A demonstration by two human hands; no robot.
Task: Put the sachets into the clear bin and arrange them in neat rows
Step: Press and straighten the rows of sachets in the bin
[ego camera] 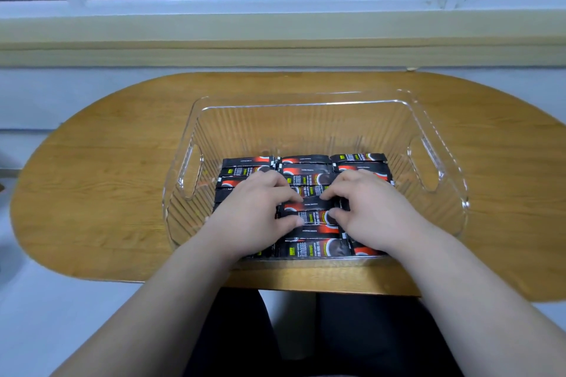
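A clear ribbed bin [306,105] with cut-out handles stands on the wooden table. Several black and red sachets [306,167] lie flat on its floor in three side-by-side rows. Both my hands are down inside the bin. My left hand [257,211] and my right hand [372,208] each pinch one end of a single sachet [309,203] in the middle row, thumbs under and fingers on top. My hands cover much of the left and right rows.
The oval wooden table [101,193] sits against a pale wall below a window sill [275,49]. The table's front edge runs just below the bin. My dark-clothed legs [337,330] show under the table.
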